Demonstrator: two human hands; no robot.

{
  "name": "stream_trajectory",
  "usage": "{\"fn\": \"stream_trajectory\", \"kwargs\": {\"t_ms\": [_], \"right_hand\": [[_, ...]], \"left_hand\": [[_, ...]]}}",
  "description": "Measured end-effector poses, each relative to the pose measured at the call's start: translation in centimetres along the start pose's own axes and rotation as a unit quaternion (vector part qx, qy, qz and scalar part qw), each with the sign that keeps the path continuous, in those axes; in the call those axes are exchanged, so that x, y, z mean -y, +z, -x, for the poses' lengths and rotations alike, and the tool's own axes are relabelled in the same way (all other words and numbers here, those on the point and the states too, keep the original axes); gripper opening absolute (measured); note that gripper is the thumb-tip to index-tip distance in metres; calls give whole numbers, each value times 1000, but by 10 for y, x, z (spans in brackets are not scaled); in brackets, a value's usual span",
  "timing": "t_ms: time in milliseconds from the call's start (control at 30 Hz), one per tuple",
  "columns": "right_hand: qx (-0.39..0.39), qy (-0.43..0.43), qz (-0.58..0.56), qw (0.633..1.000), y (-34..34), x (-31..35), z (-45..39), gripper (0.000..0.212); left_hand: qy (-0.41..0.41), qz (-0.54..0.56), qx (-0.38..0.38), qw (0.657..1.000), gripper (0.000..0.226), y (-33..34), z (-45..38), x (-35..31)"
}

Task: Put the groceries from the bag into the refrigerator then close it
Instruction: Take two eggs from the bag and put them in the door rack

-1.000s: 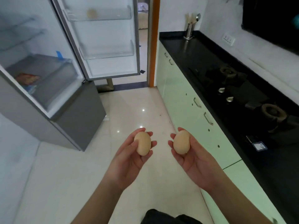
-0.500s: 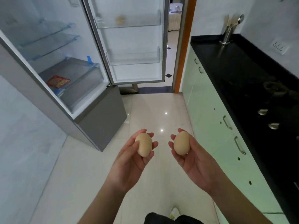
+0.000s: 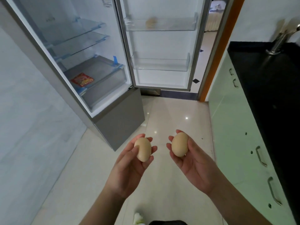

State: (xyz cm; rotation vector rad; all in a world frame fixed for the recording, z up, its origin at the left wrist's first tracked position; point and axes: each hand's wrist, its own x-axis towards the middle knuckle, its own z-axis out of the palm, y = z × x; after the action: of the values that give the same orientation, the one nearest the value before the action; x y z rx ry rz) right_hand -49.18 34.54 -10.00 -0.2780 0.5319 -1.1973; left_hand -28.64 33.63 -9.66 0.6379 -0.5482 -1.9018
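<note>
Here, one egg point(image 3: 142, 149) in the left hand point(image 3: 129, 166), another egg point(image 3: 179, 144) in the right hand point(image 3: 193, 166), before the open refrigerator point(image 3: 113, 124).

Two bare forearms, no sleeves — dark garment at bottom edge point(image 3: 167, 222)

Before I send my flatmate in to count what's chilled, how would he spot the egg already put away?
Find the open refrigerator door ahead and look at its top shelf. One pale egg sits there behind the clear rail, left of centre. The other two eggs are in the person's hands, not in the fridge.
</note>
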Motion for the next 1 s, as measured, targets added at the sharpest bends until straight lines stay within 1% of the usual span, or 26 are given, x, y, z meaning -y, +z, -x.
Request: {"fn": "stream_trajectory", "kwargs": {"t_ms": [133, 300, 467, 567, 633, 767, 1000], "right_hand": [[16, 22, -3, 1000, 19, -9, -49, 66], [55, 23, 14, 998, 60, -24, -117, 56], [40, 9, 42, 998, 99, -32, -175, 63], [44, -3, 35, 998, 115, -39, -204, 62], [46, -12, 38, 998, 121, -40, -218, 61], [15, -42, 47, 998, 120, -29, -241, 65], [4, -74, 37, 997, 108, 21, -289, 67]], "left_hand": [[14, 12, -10, 1000, 57, -23, -22, -29], [29, 34, 24, 999, 52, -52, -55, -81], [36, 43, 48, 997, 47, -81, -86, -142], [33, 50, 51, 997, 50, -95, -108, -168], [29, 52, 54, 997, 52, -99, -122, -179], [22, 47, 59, 997, 54, -97, -154, -189], [0, 37, 79, 996, 52, -75, -231, -190]]}}
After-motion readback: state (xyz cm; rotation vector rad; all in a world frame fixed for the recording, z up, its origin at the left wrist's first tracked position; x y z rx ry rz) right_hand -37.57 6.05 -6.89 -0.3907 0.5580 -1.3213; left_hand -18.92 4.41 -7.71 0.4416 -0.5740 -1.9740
